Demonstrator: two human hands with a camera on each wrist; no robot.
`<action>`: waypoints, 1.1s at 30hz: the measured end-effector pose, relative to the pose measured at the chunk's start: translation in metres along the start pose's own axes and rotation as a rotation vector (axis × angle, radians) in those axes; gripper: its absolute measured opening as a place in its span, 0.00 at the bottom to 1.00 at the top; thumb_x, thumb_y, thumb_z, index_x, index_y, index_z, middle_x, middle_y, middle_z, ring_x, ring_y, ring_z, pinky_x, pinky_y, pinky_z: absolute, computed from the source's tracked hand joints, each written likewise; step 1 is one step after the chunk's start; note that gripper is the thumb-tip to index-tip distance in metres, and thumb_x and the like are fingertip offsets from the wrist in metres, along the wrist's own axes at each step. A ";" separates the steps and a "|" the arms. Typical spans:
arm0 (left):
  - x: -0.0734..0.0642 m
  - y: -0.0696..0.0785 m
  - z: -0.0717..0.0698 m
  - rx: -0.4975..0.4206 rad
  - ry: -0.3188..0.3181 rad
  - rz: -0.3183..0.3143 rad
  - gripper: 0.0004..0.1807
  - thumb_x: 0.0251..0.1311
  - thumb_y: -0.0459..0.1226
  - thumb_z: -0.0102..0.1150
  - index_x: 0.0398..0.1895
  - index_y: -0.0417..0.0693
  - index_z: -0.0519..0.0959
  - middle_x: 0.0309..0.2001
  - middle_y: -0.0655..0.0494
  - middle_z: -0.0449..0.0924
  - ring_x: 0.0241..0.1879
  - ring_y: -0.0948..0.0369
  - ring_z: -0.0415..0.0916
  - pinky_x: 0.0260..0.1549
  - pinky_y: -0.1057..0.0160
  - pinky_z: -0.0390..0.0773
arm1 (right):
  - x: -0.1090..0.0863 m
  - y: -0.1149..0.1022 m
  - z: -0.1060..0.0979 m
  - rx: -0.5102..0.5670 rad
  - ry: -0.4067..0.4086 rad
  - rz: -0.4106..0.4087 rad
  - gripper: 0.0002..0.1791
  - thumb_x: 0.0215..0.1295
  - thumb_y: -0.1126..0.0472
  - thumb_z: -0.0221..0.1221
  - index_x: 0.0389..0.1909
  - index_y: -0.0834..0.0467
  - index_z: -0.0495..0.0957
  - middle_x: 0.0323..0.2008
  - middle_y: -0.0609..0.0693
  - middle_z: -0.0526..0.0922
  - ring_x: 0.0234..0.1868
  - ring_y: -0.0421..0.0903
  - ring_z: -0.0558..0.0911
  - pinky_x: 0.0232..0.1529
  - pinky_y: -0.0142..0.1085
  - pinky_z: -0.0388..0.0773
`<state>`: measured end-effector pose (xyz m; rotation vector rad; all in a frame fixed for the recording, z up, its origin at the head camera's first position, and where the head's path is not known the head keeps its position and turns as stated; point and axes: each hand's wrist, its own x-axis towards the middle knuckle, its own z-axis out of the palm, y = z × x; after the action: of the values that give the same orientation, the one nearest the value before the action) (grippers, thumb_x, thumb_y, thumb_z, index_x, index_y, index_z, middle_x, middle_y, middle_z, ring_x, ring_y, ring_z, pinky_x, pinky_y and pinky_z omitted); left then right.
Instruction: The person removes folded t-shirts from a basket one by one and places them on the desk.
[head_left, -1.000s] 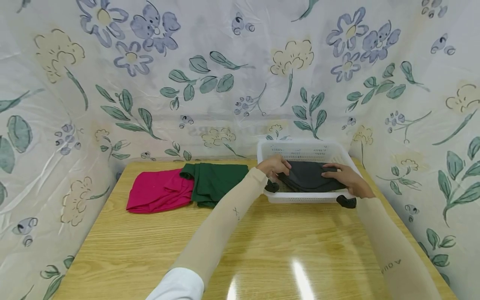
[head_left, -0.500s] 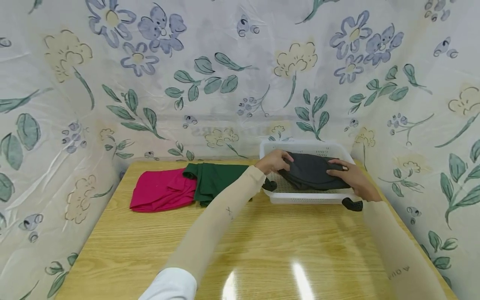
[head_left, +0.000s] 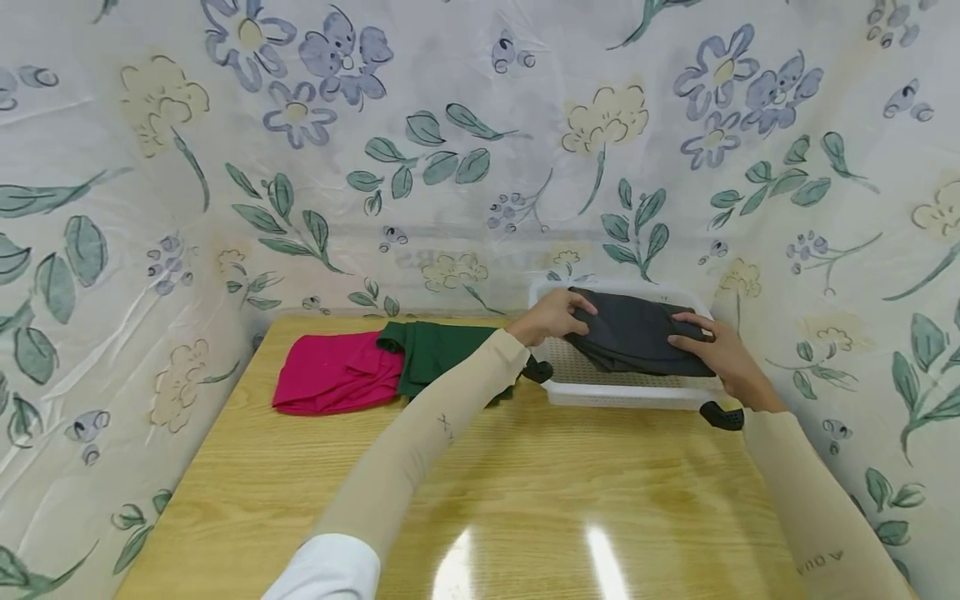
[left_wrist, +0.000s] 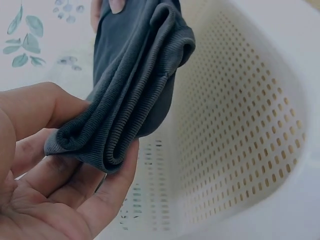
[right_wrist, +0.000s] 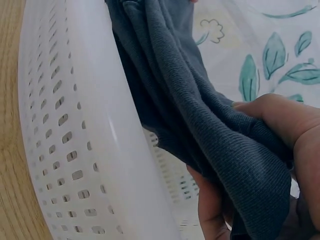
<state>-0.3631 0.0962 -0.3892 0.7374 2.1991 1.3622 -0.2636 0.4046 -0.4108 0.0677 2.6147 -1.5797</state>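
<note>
A folded dark grey garment (head_left: 633,333) with ribbed edges is held over the white perforated basket (head_left: 630,395). My left hand (head_left: 553,317) pinches its left end, thumb on top and fingers beneath, as the left wrist view shows on the layered folds (left_wrist: 125,95). At the other end my right hand (head_left: 723,354) grips the cloth the same way; in the right wrist view the thumb lies over the fabric (right_wrist: 210,130) and the fingers curl under it. The basket floor shows beneath the garment.
To the left on the wooden table (head_left: 480,492) lie a folded pink cloth (head_left: 337,372) and a folded green cloth (head_left: 442,354), overlapping slightly. The basket stands at the back right, close to the floral backdrop (head_left: 480,167).
Both hands have lifted the grey garment from lower in the basket, raising it toward the back rim. More of the basket floor shows below it. The head view has shifted slightly.
</note>
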 end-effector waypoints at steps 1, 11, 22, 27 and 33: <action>-0.001 0.000 0.000 -0.006 0.003 0.006 0.17 0.69 0.28 0.62 0.60 0.42 0.82 0.66 0.48 0.73 0.60 0.52 0.74 0.46 0.57 0.81 | -0.001 0.000 0.000 0.005 0.003 -0.002 0.38 0.75 0.49 0.61 0.80 0.57 0.59 0.80 0.64 0.46 0.71 0.65 0.62 0.44 0.22 0.73; -0.013 0.005 -0.005 0.031 0.042 0.047 0.18 0.68 0.29 0.64 0.60 0.44 0.82 0.69 0.49 0.70 0.68 0.50 0.68 0.49 0.61 0.80 | -0.008 -0.010 0.003 0.023 0.029 0.003 0.40 0.71 0.43 0.64 0.79 0.48 0.62 0.81 0.62 0.45 0.74 0.63 0.62 0.46 0.21 0.73; -0.026 0.004 -0.022 -0.263 0.041 -0.085 0.23 0.67 0.29 0.65 0.65 0.49 0.79 0.78 0.43 0.56 0.75 0.51 0.60 0.54 0.50 0.79 | -0.008 -0.018 0.011 0.036 0.073 -0.057 0.36 0.73 0.48 0.64 0.78 0.48 0.64 0.74 0.69 0.57 0.46 0.37 0.78 0.43 0.24 0.78; -0.027 -0.002 -0.028 -0.292 0.031 -0.093 0.26 0.67 0.30 0.66 0.67 0.51 0.77 0.78 0.44 0.55 0.65 0.53 0.69 0.48 0.51 0.79 | -0.009 -0.024 0.016 0.011 0.083 -0.080 0.36 0.72 0.48 0.65 0.77 0.47 0.65 0.73 0.70 0.60 0.46 0.36 0.79 0.43 0.23 0.77; -0.030 -0.004 -0.033 -0.286 -0.001 -0.061 0.30 0.66 0.28 0.66 0.71 0.52 0.74 0.71 0.48 0.66 0.47 0.56 0.73 0.43 0.47 0.74 | -0.017 -0.039 0.021 0.008 0.076 -0.107 0.36 0.72 0.50 0.65 0.77 0.52 0.66 0.72 0.72 0.61 0.45 0.35 0.79 0.42 0.24 0.78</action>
<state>-0.3612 0.0532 -0.3760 0.5597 1.9520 1.5989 -0.2487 0.3679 -0.3848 -0.0124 2.7126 -1.6523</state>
